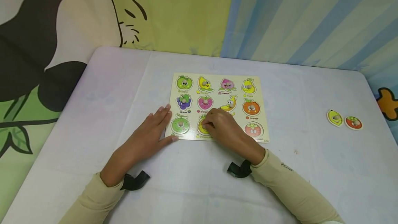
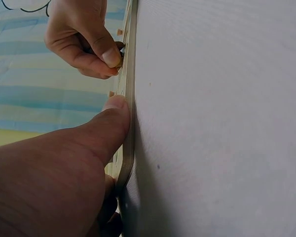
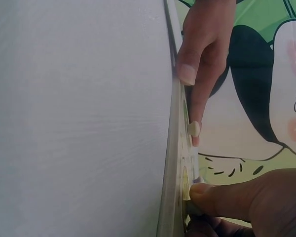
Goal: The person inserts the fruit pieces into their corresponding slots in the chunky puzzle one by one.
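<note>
A wooden fruit puzzle board lies flat on the table, with knobbed fruit pieces in it. My right hand is over its front middle, thumb and fingers pinching at the yellow pineapple piece, whose knob is hidden by the fingers. In the right wrist view the right thumb is right at the board's face. My left hand rests on the board's left side with fingers extended, its thumb along the front edge. Beside it sits the green melon piece.
A yellow lemon piece and a red persimmon piece lie loose on the white-covered table, far right of the board. The persimmon recess shows only its picture. Printed cloth hangs behind the table.
</note>
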